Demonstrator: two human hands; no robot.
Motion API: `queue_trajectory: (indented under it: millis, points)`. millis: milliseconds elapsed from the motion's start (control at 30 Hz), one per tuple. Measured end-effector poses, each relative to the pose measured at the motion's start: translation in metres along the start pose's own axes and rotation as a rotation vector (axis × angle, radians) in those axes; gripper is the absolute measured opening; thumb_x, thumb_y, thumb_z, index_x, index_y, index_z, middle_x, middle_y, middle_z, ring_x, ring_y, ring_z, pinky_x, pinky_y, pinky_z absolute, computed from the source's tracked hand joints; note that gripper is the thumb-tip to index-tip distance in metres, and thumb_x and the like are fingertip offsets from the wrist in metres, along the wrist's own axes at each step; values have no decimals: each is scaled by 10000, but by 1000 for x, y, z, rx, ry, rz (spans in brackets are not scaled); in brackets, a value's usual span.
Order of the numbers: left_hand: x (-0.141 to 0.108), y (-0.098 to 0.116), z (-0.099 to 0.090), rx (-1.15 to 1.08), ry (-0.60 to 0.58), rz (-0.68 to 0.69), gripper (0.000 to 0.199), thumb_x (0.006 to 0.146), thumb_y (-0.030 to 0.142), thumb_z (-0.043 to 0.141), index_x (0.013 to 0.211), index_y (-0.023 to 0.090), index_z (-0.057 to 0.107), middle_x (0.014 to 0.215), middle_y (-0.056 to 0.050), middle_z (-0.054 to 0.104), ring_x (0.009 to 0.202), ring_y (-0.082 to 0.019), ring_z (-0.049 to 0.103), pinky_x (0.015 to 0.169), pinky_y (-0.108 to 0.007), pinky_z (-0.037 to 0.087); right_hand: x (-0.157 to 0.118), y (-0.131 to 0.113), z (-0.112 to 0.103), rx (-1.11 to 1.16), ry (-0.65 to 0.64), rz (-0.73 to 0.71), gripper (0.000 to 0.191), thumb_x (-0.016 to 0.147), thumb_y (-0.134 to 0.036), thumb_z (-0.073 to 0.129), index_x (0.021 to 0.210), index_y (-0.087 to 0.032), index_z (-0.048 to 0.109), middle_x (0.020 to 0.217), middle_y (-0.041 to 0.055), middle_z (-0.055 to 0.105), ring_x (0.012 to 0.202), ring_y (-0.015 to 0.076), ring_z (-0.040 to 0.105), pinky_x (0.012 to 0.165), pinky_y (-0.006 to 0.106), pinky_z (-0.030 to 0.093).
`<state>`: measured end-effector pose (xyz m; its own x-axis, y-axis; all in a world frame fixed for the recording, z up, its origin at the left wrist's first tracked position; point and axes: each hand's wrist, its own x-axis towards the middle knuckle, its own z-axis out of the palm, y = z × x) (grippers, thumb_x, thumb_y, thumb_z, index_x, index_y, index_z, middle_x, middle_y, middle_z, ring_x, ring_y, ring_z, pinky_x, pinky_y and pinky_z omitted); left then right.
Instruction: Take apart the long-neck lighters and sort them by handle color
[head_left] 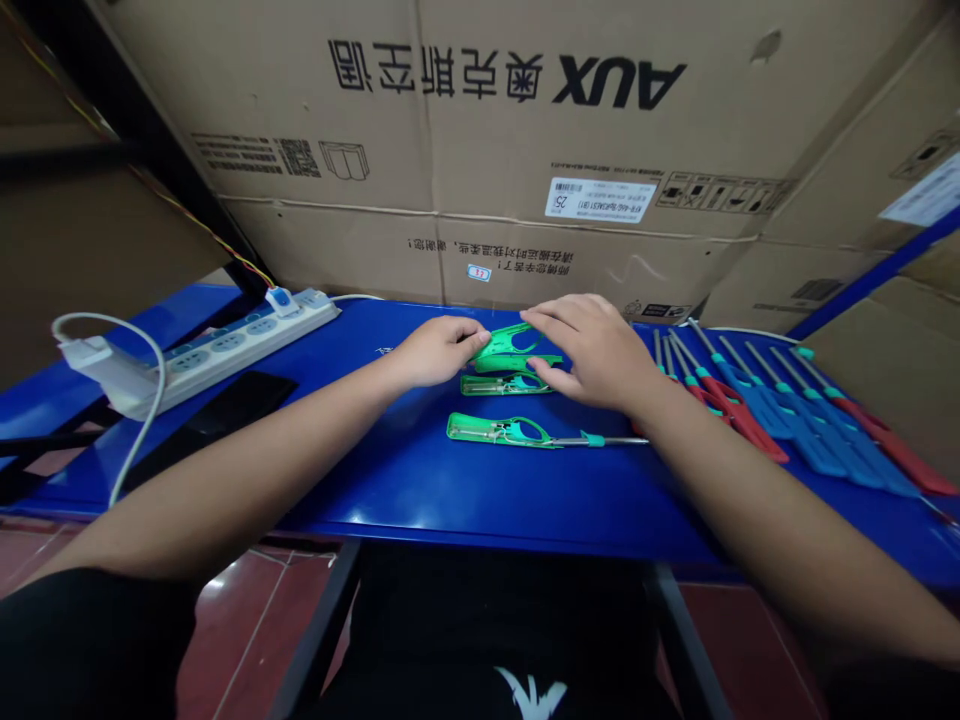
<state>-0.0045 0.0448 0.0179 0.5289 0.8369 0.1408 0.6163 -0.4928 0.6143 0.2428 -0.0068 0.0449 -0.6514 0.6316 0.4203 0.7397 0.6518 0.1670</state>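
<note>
My left hand (442,352) pinches the left end of a green plastic lighter half-shell (501,343) between thumb and fingers. At the shell's right end, my right hand (592,350) curls over it, index fingertip on its upper edge and thumb lower down. Directly below, partly covered by the right thumb, lies an opened green lighter half (495,385) with its inner parts showing. Nearer to me rests another opened green gas lighter (487,431), its metal tube (607,441) pointing right and passing under my right forearm.
Several red and blue stick lighters (802,415) lie side by side on the right of the blue table (420,490). To the left are a white power strip (247,335) with a plugged-in charger (112,365) and a dark phone (240,405). A large cardboard box (480,150) stands behind.
</note>
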Motion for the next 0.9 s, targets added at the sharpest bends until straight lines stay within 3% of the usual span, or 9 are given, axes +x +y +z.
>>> queue_trajectory:
  millis: [233, 467, 600, 700, 900]
  points:
    - [25, -8, 6, 92, -48, 90, 352, 966, 390, 453, 921, 152, 709, 849, -26, 707, 804, -176, 618, 779, -291, 452, 10, 17, 25, 112, -149, 100, 582, 890, -421, 635, 1390, -125, 598, 1308, 148, 681, 1165, 293, 608, 1011, 424, 411]
    - [40, -14, 10, 233, -63, 53, 378, 943, 422, 495, 1072, 163, 738, 1051, -76, 757, 940, -216, 673, 828, -294, 468, 27, 45, 38, 170, -384, 141, 495, 806, -442, 678, 1211, -164, 735, 1173, 103, 724, 1042, 258, 665, 900, 335, 480]
    - [37, -31, -6, 205, -264, 4, 499, 866, 474, 607, 1261, 176, 674, 1155, -77, 741, 950, -188, 684, 817, -257, 480, 27, 59, 44, 249, -520, 125, 492, 799, -450, 704, 1200, -168, 749, 1207, 107, 709, 1075, 243, 651, 942, 324, 475]
    - [34, -42, -16, 118, -412, 57, 634, 804, 498, 679, 1350, 183, 610, 1256, -93, 703, 959, -174, 683, 802, -242, 493, 25, 63, 48, 283, -582, 126, 513, 798, -484, 705, 1204, -174, 752, 1177, 102, 716, 1034, 237, 657, 905, 322, 490]
    - [37, -55, -9, 46, -388, 77, 595, 771, 427, 716, 1299, 162, 642, 1122, -84, 748, 911, -154, 694, 801, -237, 501, 28, 59, 50, 280, -594, 132, 542, 791, -490, 705, 1225, -165, 742, 1209, 122, 714, 1037, 251, 657, 902, 336, 490]
